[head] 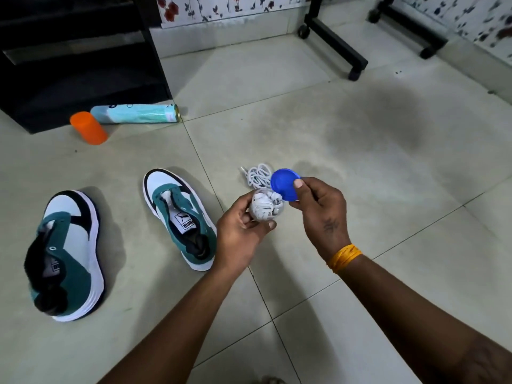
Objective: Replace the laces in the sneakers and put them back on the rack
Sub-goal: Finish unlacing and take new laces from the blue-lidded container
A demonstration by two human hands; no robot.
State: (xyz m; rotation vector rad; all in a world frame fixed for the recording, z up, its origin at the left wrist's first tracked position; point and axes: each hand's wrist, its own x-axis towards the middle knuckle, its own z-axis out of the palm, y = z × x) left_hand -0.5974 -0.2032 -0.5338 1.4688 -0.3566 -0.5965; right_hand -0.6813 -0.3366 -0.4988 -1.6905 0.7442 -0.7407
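Two teal, white and black sneakers lie on the tiled floor without laces: one (68, 253) at the left, tipped on its side, the other (180, 217) upright nearer the middle. My left hand (241, 231) grips a small clear container (266, 207) stuffed with rolled white laces. My right hand (318, 209) pinches a round blue lid (285, 184) just above and right of the container. A loose bundle of white laces (257, 174) lies on the floor behind my hands.
A dark shoe rack (77, 51) stands at the back left. In front of it lie a light blue spray can (135, 114) and an orange cap (88, 128). Black wheeled stand legs (332, 37) cross the back right. Floral wallpaper runs along the far wall.
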